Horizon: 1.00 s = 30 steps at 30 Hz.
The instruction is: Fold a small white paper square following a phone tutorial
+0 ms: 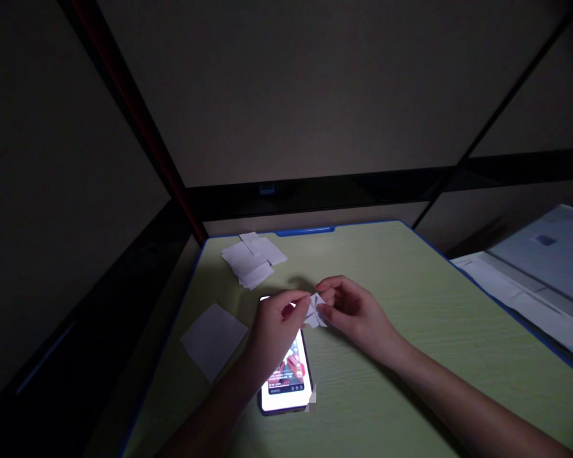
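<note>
The left hand [273, 327] and the right hand [360, 313] both pinch the folded paper [316, 318]; folding seems in progress, and the next move probably calls for gentle, exact fingers.

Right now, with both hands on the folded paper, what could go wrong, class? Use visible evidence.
The folded paper is small and pinched in the left hand and right hand, so it might slip or crease. In this view, the left hand hides part of the smartphone screen, so details could be missed. The square sheet lies near the left forearm, which might brush it.
</note>
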Motion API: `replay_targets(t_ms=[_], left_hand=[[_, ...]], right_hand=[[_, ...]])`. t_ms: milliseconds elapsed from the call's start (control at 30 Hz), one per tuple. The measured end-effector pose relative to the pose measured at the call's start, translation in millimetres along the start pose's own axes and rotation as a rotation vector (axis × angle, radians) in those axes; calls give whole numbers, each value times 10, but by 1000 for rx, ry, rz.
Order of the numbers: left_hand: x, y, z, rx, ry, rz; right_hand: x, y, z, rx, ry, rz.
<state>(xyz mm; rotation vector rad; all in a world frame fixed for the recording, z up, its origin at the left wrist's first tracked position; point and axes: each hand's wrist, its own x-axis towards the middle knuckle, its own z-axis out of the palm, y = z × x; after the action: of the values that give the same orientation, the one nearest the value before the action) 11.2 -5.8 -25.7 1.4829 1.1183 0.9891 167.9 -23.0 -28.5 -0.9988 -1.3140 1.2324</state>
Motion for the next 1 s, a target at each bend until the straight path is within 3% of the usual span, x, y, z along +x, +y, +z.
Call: replay_targets(t_ms=[233,433,1000], left_hand=[[8,-9,-2,94,54,66],[2,-30,0,90,46,95],[-15,30,-4,47,-10,101]], right_hand=[[15,-26,-28,25,41,40],[11,-41,-11,84,-70,163],[20,-19,-21,105,-28,143]])
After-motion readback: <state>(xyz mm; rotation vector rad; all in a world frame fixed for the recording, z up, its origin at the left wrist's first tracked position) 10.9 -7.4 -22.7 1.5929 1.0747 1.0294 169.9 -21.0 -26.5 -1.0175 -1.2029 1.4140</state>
